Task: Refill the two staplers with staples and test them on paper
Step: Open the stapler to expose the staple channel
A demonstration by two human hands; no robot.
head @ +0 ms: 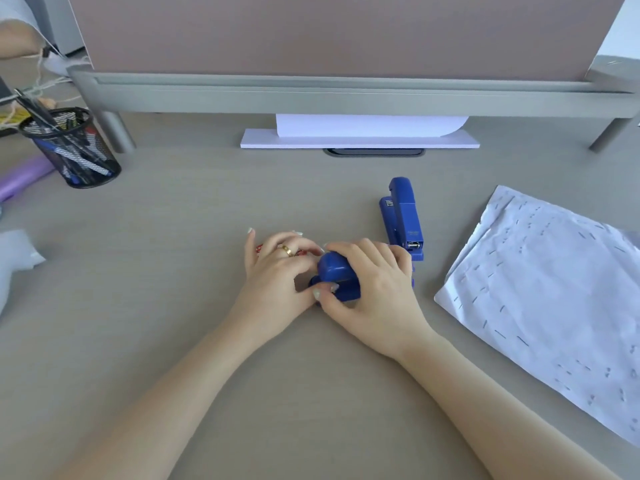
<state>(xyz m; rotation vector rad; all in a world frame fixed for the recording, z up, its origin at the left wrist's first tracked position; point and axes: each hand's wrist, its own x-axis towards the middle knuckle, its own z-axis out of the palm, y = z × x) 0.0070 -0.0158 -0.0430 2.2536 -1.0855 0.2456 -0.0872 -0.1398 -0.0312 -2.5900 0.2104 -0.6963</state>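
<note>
Leftmost, a black wire-mesh pen cup (71, 147) stands near the desk's (173, 271) far left corner. At mid-desk the left hand (273, 268) rests with fingers loosely curled over a small red-printed box (259, 248), grip unclear. The right hand (372, 289) wraps around the blue plastic stapler (337, 277), which lies closed. Behind it sits a 2nd blue stapler (401, 216), also closed. By the right edge lies white paper (540, 289), crumpled and studded with staples. Refilling seems underway; testing remains.
</note>
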